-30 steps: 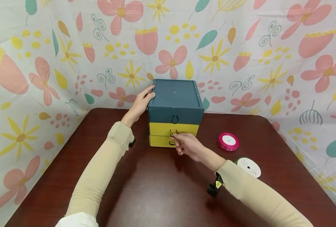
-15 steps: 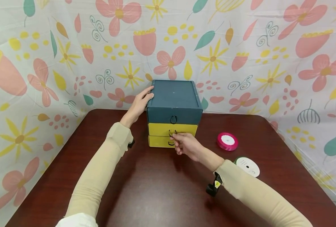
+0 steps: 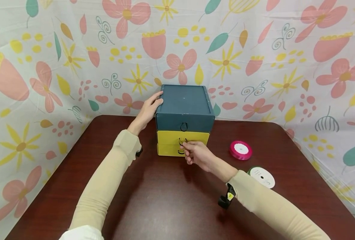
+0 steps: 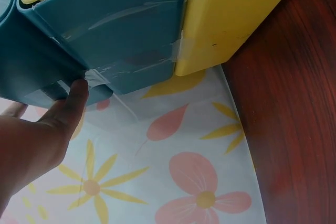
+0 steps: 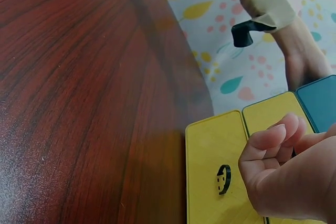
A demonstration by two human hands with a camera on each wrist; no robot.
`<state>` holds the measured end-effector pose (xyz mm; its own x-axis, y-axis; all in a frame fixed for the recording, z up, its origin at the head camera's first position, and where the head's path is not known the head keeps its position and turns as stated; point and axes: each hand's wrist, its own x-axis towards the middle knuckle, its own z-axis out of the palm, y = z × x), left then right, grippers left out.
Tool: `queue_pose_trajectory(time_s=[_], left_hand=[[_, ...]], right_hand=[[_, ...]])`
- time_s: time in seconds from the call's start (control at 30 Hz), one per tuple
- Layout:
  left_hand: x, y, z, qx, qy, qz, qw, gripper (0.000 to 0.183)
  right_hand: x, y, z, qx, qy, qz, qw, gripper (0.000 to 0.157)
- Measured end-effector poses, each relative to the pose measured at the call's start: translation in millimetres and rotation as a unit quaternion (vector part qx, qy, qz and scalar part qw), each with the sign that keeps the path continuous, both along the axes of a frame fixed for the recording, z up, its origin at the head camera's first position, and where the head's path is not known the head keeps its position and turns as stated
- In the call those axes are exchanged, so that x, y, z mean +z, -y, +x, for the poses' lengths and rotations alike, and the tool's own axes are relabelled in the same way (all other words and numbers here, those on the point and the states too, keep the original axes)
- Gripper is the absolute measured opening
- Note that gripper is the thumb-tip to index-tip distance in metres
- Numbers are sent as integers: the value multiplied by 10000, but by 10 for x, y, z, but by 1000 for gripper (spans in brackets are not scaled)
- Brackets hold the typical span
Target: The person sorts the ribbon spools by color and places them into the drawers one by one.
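A small stack of drawers stands at the back of the table, with a dark blue drawer (image 3: 184, 121) on top and two yellow drawers below. My left hand (image 3: 147, 108) rests against the upper left edge of the stack. In the left wrist view a nearly straight finger (image 4: 79, 95) touches its blue side. The thumb and forefinger of my right hand (image 3: 199, 155) pinch the black loop handle (image 3: 181, 141) of the middle yellow drawer (image 3: 165, 136); the right wrist view hides that grip behind the hand. Below it, the bottom yellow drawer (image 5: 210, 145) carries its own black loop handle (image 5: 226, 179).
To the right lie a spool of bright pink ribbon (image 3: 240, 149) and a white-faced spool with a green edge (image 3: 262, 177), close to my right sleeve. A flowered cloth (image 3: 249, 50) hangs behind the dark red-brown table (image 3: 153, 200).
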<state>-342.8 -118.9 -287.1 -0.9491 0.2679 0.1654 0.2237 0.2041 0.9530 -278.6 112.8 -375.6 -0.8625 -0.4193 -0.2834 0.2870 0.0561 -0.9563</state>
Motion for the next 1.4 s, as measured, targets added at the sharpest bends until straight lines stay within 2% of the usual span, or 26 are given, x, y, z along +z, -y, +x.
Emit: queue_pose_trajectory(time_s=[0.63,0.9,1.07,1.17,1.4], left_hand=[[-8,0,-14,-8,-51,4,10000,53],[-183,26,-219,21,-173,64,9998,52],[-238,29,-260,82,-282,58,9996,51],[-233,31,-254,69,-290,56,9995,51],[-10,9,-30,-84,-84,-22,9999,52]], right_hand=[[10,-8,50,68,-4,-53,10000,37],[-4,-14,67,114,29,-97,9999,37],[-6,-15,91,127,17,-120,9998,35],[-2,-14,106,136,22,-147,9998,35],[-7,-23,132,167,70,-196,9996,34]])
